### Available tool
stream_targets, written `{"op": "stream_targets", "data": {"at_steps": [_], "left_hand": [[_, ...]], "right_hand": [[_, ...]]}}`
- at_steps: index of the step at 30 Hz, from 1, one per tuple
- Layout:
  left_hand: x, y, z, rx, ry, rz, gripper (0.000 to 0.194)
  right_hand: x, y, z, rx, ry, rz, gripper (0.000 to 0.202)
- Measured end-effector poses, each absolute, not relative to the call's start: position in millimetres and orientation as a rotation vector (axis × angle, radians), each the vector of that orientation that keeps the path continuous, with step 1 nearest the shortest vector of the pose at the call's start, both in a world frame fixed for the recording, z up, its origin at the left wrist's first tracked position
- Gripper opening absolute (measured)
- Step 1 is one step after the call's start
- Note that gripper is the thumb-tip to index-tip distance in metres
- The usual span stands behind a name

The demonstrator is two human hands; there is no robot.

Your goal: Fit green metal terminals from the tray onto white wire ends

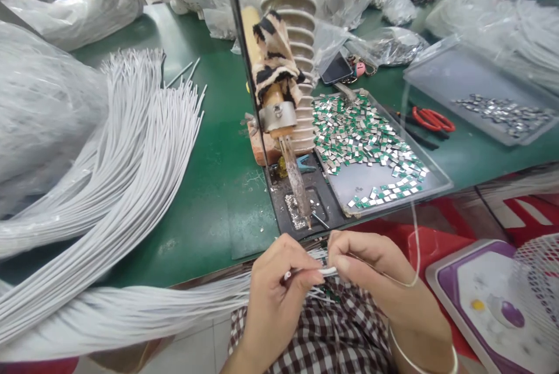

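Observation:
Low in the head view, my left hand [282, 286] is closed on a white cable [328, 272], pinching it between thumb and fingers. My right hand [371, 269] grips the same cable just to the right, its fingers closed. A thin white strand loops up beside my right wrist. Above both hands a soldering iron [294, 176] hangs tip down in a metal clamp, over a black tray [325, 202] with solder bits. Bundled white cables [209, 298] with small green boards at their ends lie across the lap, partly behind my hands.
A tray [340, 187] of small green boards stands right of the iron. Beyond it are red-handled pliers [432, 119] and a tray [484, 100] of metal parts. White cable bundles [144, 129] cover the left. A fan [493, 304] stands at lower right.

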State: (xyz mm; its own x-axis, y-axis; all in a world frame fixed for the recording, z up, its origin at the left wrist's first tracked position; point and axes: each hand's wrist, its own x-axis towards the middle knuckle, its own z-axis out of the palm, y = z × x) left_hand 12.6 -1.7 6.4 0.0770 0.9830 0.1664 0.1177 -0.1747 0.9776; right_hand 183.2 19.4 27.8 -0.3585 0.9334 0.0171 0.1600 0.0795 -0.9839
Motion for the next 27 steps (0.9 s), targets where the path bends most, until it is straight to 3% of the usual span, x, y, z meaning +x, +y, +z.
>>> {"op": "stream_targets", "data": {"at_steps": [2,4,7,9,13,20,24,27], "left_hand": [[10.7,-1.6,3.4,1.41,1.175,1.249,0.018],[9.4,-1.2,-0.7,1.326,1.2,1.279,0.02],[11.3,0.7,-9.1,1.213,1.183,1.325,0.021],[15.2,3.0,-14.8,1.183,1.163,1.365,0.024],[23.5,6.1,-19.3,1.194,1.144,1.352,0.028],[26.2,7.7,-7.8,1.113,1.234,1.306,0.017],[25.0,13.7,0.8,1.199,1.248,1.255,0.018],[26.0,18.0,5.9,1.188,1.264,1.311,0.018]], "right_hand": [[195.4,27.9,25.5,-1.176,-1.726,1.14,0.026],[213.6,40.2,19.2,-1.403,-1.794,0.655,0.023],[240.7,62.2,8.6,-1.843,-1.877,-0.061,0.043],[250.4,75.3,4.5,-1.93,-1.97,-0.169,0.047],[250.6,90.8,2.8,-1.845,-2.046,-0.059,0.033],[223.8,78.4,7.4,-1.672,-1.896,0.215,0.02],[189.2,46.5,14.2,-1.363,-1.688,0.66,0.012],[171.5,32.2,16.0,-1.241,-1.555,0.781,0.005]]}}
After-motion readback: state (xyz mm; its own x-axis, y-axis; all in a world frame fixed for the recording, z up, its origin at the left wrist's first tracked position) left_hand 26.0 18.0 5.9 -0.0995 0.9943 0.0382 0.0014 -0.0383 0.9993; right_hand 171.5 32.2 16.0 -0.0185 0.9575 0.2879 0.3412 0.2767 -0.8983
